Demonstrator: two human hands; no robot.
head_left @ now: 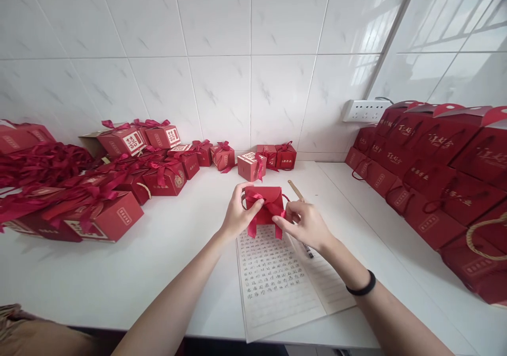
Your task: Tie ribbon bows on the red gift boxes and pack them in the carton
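A small red gift box (272, 192) with a red ribbon (252, 231) tied in a bow across its front stands over the top of an open notebook (283, 319). My left hand (242, 208) grips the box's left side, its thumb pressed on the bow's knot and its fingers partly hidden behind the box. At the lower right of the box, my right hand (307, 223) is closed, thumb against fingers, on the ribbon's right side. Two ribbon tails hang over the handwritten page. A pen (308, 251) lies on the notebook beneath my right hand.
Ribboned red boxes (164, 179) crowd the left, beside a heap of loose ribbons (47, 160). Several finished boxes (252, 167) stand near the tiled wall. Stacked red boxes (431, 176) line the right, below a power strip (366, 111). A thin brown strip (295, 189) lies behind my right hand.
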